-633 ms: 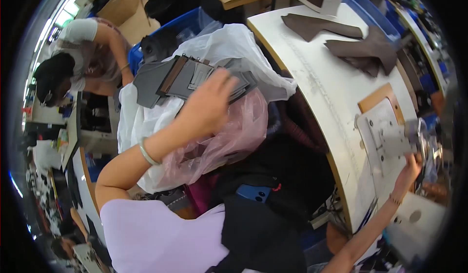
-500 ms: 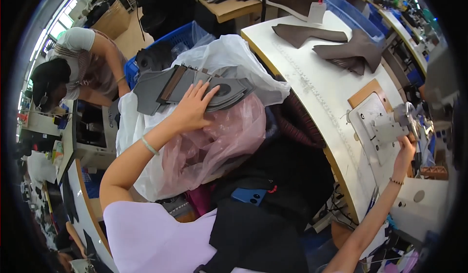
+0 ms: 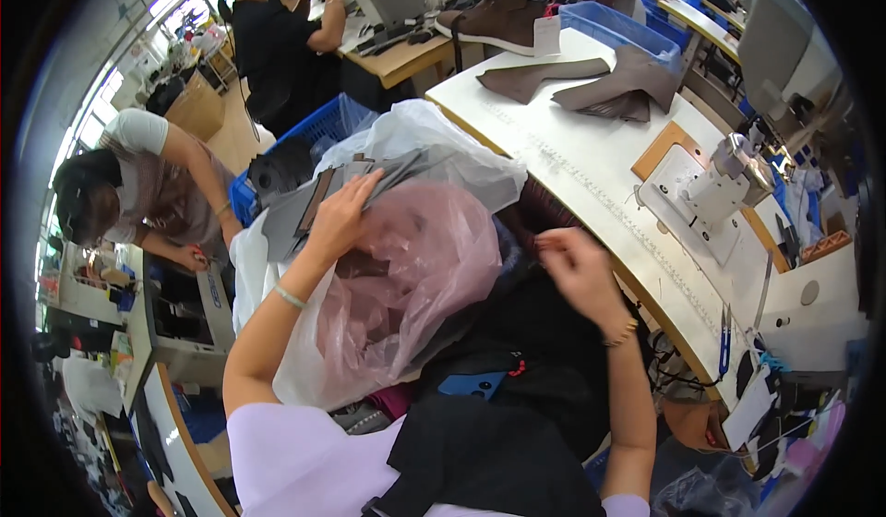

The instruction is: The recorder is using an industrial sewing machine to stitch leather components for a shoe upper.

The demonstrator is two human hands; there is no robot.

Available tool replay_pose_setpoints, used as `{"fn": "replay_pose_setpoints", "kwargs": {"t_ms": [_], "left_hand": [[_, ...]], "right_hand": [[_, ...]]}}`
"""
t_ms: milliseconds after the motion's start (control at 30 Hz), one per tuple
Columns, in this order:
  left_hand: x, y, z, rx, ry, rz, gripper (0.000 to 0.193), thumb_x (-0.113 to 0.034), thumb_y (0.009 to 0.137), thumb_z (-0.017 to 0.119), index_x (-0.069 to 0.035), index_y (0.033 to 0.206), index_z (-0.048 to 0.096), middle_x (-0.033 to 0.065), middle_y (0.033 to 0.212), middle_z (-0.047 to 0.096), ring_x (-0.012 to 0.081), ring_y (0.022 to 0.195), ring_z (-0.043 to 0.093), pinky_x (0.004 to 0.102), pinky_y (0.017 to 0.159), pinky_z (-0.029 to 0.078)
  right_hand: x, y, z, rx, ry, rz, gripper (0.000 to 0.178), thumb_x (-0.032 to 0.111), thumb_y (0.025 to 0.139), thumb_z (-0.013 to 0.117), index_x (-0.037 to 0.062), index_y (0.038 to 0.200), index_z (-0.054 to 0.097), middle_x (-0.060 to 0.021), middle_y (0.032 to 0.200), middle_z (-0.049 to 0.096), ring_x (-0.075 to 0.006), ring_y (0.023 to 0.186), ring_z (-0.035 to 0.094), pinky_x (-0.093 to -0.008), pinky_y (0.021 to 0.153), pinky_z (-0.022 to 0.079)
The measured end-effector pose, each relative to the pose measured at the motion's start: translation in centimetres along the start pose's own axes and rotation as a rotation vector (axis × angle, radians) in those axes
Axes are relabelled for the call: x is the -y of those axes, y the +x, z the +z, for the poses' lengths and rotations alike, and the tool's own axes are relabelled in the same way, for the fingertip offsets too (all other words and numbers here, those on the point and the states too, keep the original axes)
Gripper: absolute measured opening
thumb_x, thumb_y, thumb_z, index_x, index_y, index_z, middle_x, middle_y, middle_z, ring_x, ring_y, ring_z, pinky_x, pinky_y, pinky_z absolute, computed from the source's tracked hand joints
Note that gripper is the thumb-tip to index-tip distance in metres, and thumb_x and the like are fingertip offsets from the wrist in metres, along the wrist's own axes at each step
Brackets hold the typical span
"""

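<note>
My left hand lies with its fingers stretched over a stack of flat grey shoe-upper pieces, some with a brown strip along the edge. The thumb is hidden beside a crumpled pink plastic bag, which bulges open next to the hand. Darker pieces show inside the bag's mouth. Under both lies a white plastic bag. My right hand hovers above my lap by the white table's edge, slightly blurred, its fingers loosely bent and apart with nothing visible in them.
On the white table stand a sewing machine, brown shoe-upper pieces, a finished brown shoe and blue-handled snips. A blue basket sits behind the bags. A co-worker bends at the left; another works farther back.
My right hand has left the sewing machine and come left over my lap. My left hand has shifted left and lower; the grey pieces tilt more, and the pink bag bulges higher.
</note>
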State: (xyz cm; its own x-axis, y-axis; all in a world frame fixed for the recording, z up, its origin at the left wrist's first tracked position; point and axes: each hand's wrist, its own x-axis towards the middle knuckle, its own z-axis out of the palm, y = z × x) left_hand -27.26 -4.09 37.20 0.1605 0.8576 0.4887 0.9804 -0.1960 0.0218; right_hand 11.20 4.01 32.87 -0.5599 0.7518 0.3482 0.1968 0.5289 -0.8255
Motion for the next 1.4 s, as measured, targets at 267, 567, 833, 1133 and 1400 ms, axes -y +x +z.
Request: {"fn": "replay_pose_setpoints", "kwargs": {"t_ms": [267, 567, 833, 1133, 1400], "left_hand": [[-2.0, 4.5, -15.7, -0.488, 0.066, -0.074, 0.036, 0.006, 0.084, 0.057, -0.002, 0.119, 0.059, 0.0191, 0.108, 0.065, 0.0299, 0.093, 0.067, 0.0319, 0.084, 0.049], [-4.6, 17.2, -17.5, -0.814, -1.029, -0.361, 0.022, -0.011, 0.086, 0.059, 0.0, 0.104, 0.066, 0.0067, 0.1, 0.064, 0.0152, 0.095, 0.06, 0.0274, 0.086, 0.046], [-15.4, 24.7, -1.6, -0.14, -1.966, -0.767, 0.037, -0.027, 0.083, 0.059, -0.002, 0.111, 0.057, 0.0112, 0.105, 0.064, 0.0236, 0.093, 0.063, 0.037, 0.085, 0.05], [-22.2, 22.5, 8.1, 0.143, -2.326, -1.019, 0.045, -0.034, 0.085, 0.066, -0.006, 0.119, 0.057, 0.0095, 0.115, 0.063, 0.0243, 0.103, 0.061, 0.04, 0.091, 0.049], [-24.3, 21.0, 11.7, 0.09, -2.376, -1.099, 0.041, -0.023, 0.086, 0.067, -0.003, 0.12, 0.054, 0.0112, 0.118, 0.06, 0.0248, 0.107, 0.059, 0.0394, 0.094, 0.048]], "right_hand": [[2.7, 3.2, 13.1, 0.454, -0.042, -0.062, 0.07, 0.039, 0.09, 0.056, -0.0051, 0.137, 0.03, -0.0307, 0.135, 0.037, -0.0453, 0.123, 0.04, -0.0473, 0.103, 0.034], [7.2, 10.4, -2.8, -0.239, 0.042, -0.26, 0.087, 0.038, 0.076, 0.076, -0.0034, 0.139, 0.034, -0.0215, 0.139, 0.04, -0.0333, 0.131, 0.037, -0.0387, 0.108, 0.03], [4.2, 9.2, -7.6, -0.126, 1.057, 0.201, 0.069, 0.013, 0.082, 0.072, 0.0003, 0.137, 0.034, -0.0103, 0.13, 0.049, -0.0173, 0.119, 0.049, -0.0313, 0.1, 0.041], [1.1, 1.5, -13.5, -0.261, 0.616, 0.328, 0.063, 0.009, 0.084, 0.068, -0.0027, 0.136, 0.035, -0.0108, 0.13, 0.05, -0.0174, 0.119, 0.049, -0.0313, 0.102, 0.038], [0.4, 0.3, -16.2, -0.199, 0.686, 0.443, 0.064, 0.009, 0.081, 0.072, -0.0039, 0.133, 0.038, -0.0108, 0.128, 0.052, -0.0171, 0.118, 0.049, -0.0308, 0.102, 0.037]]}}
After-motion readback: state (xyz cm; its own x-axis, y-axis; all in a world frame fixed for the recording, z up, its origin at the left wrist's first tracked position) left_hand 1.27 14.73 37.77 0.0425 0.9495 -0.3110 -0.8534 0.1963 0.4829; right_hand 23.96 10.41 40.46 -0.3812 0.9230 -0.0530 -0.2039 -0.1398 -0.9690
